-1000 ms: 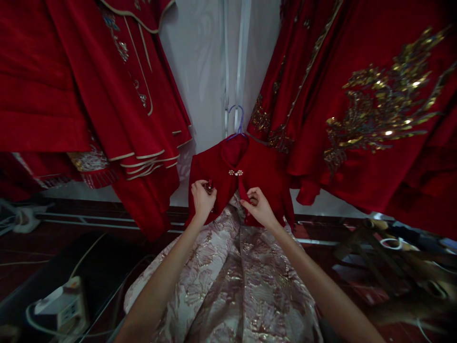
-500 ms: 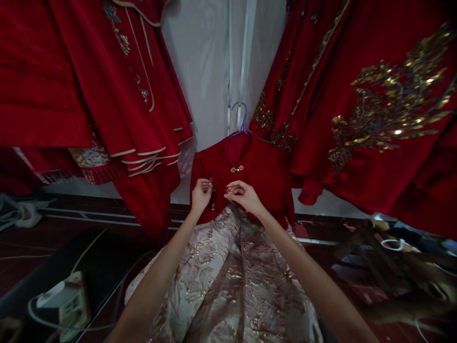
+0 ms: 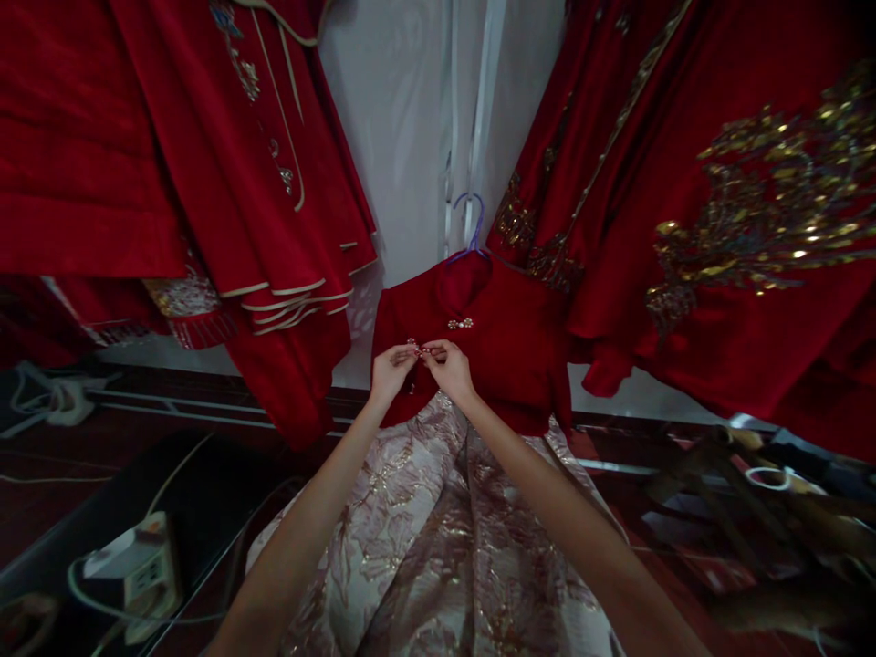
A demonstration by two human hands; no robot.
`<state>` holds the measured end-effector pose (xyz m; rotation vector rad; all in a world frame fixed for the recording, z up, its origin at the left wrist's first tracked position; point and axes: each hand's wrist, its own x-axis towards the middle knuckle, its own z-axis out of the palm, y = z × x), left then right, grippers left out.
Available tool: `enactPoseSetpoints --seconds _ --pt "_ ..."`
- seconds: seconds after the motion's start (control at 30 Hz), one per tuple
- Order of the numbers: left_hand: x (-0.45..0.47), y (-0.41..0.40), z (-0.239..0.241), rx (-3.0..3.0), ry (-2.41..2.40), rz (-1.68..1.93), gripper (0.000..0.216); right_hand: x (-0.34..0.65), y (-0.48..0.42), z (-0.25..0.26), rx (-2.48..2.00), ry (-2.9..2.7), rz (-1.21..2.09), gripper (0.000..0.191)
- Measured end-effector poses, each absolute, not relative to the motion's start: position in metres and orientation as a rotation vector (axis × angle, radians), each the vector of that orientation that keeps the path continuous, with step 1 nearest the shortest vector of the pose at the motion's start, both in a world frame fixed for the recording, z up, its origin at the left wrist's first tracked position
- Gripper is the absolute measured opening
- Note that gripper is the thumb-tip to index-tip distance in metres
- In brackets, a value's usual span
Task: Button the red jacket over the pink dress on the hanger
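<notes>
A dress with a red velvety top [image 3: 513, 356] and a pale floral brocade skirt [image 3: 403, 511] hangs on a purple hanger [image 3: 474, 228]. In front of its chest, both my hands meet at a small jewelled clasp [image 3: 420, 350]. My left hand [image 3: 391, 376] pinches the clasp's left side, its fingertips closed. From the right, my right hand [image 3: 449, 369] pinches the other side with thumb and fingers, partly hiding it. Just below the collar a joined jewelled clasp [image 3: 460, 324] lies across the front opening. Another small shiny piece [image 3: 411, 389] dangles beneath my left hand.
Red garments [image 3: 253, 182] with gold edging hang on the left. More red garments [image 3: 643, 301], one with gold sequin embroidery [image 3: 766, 210], hang on the right. A power strip [image 3: 151, 575] with cables lies lower left. Dark clutter [image 3: 739, 511] fills the floor at right.
My right hand has moved left and up to my left hand, bringing the two clasp pieces together. The view has shifted slightly.
</notes>
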<state>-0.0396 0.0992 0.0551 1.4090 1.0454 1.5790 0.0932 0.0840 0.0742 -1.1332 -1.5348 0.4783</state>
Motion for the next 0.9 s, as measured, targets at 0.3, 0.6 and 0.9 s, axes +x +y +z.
enactPoseSetpoints --seconds 0.3,0.6,0.9 --pt "-0.042 0.097 0.054 1.406 1.001 1.509 0.027 0.087 0.086 0.07 -1.15 -1.453 0.451 0.012" --pt "-0.044 0.098 0.06 1.564 1.091 1.543 0.022 0.088 0.084 0.072 -1.135 -1.495 0.394 0.011" --pt "-0.051 0.098 0.077 1.874 1.139 1.441 0.013 0.089 0.085 0.071 -1.159 -1.496 0.365 0.012"
